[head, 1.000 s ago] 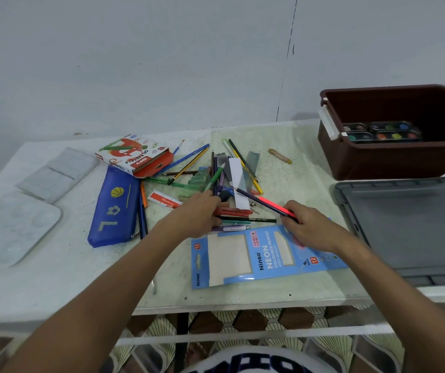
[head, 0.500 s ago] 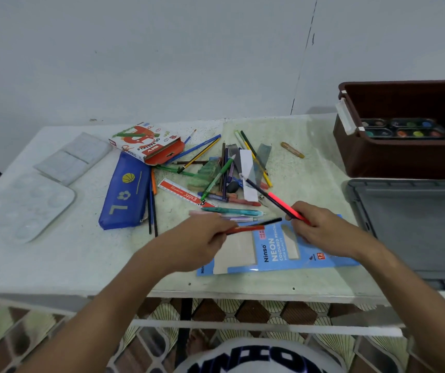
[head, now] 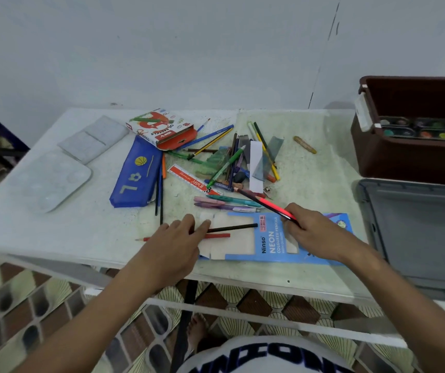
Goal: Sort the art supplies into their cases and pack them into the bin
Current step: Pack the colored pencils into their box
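Pencils (head: 267, 204) red-and-black; right hand (head: 312, 232) apparently holds them.

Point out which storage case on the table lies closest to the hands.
The blue Neon pencil pack, under both hands; the navy pouch and oil pastel box lie farther back.

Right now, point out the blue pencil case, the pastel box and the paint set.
Blue pencil case (head: 135, 175), head view, middle of its front face.
Pastel box (head: 162, 127), head view, printed top.
Paint set (head: 425, 128), head view, the pans inside the brown bin (head: 404, 162), whose point is on its front wall.
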Available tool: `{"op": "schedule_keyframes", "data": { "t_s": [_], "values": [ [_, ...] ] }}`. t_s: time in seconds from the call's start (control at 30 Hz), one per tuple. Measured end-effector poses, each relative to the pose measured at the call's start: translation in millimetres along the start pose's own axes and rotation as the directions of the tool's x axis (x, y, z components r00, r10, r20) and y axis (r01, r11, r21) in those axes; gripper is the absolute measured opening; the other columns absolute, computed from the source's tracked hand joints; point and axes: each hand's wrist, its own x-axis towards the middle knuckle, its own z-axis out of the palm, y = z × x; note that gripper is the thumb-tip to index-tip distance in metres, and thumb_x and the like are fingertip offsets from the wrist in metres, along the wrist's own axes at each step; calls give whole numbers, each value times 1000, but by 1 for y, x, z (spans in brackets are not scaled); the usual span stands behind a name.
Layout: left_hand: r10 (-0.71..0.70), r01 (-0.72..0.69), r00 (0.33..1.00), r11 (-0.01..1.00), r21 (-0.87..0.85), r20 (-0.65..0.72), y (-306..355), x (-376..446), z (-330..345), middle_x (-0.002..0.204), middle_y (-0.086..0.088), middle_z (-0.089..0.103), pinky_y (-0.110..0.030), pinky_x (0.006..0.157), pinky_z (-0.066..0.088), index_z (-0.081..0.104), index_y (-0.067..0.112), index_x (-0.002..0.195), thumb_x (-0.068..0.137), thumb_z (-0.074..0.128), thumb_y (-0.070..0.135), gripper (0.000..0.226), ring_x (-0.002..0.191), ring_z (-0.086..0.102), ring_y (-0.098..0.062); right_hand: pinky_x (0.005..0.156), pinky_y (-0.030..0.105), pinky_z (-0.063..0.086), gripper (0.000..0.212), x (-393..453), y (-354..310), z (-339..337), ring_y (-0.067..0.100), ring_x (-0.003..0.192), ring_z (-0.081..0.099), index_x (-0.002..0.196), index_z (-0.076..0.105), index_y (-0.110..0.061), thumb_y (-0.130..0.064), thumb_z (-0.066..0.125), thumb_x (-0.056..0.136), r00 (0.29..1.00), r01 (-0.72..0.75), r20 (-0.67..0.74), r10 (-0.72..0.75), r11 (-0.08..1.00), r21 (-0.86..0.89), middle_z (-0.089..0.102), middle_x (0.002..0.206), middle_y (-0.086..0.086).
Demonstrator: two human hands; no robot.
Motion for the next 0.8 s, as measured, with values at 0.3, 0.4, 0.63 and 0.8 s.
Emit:
{"op": "schedule_keyframes", "data": {
  "t_s": [0.3,0.4,0.63,0.8],
  "values": [
    [-104,92,985,992,92,139,18,15,-14,131,-9,31,-29,61,35,10,23,152,99,35,16,60,78,49,-21,58,29,38,22,0,-3,0,12,63,46,92,47,-11,-27,36,102,999,51,14,-50,996,-72,53,82,2],
    [-121,103,979,988,116,165,9,17,-11,124,-5,32,-29,58,38,8,28,153,94,40,6,70,71,42,-19,57,29,41,21,1,-1,0,11,60,45,94,47,-9,-25,36,101,999,40,9,-40,999,-27,52,79,0],
    [-91,66,977,989,132,194,-2,14,-11,119,-1,35,-29,60,41,4,29,152,92,39,1,76,76,43,-17,53,28,40,18,1,0,-2,11,59,46,97,49,-12,-27,38,101,1000,10,28,-10,1000,16,56,81,0],
    [-57,40,983,994,104,173,-14,6,-6,97,7,37,-32,57,45,-4,41,150,95,39,5,79,69,49,-17,52,28,40,15,2,0,-1,12,58,45,95,48,-13,-26,41,99,1000,6,23,-6,1000,7,57,83,2]
  ]
}}
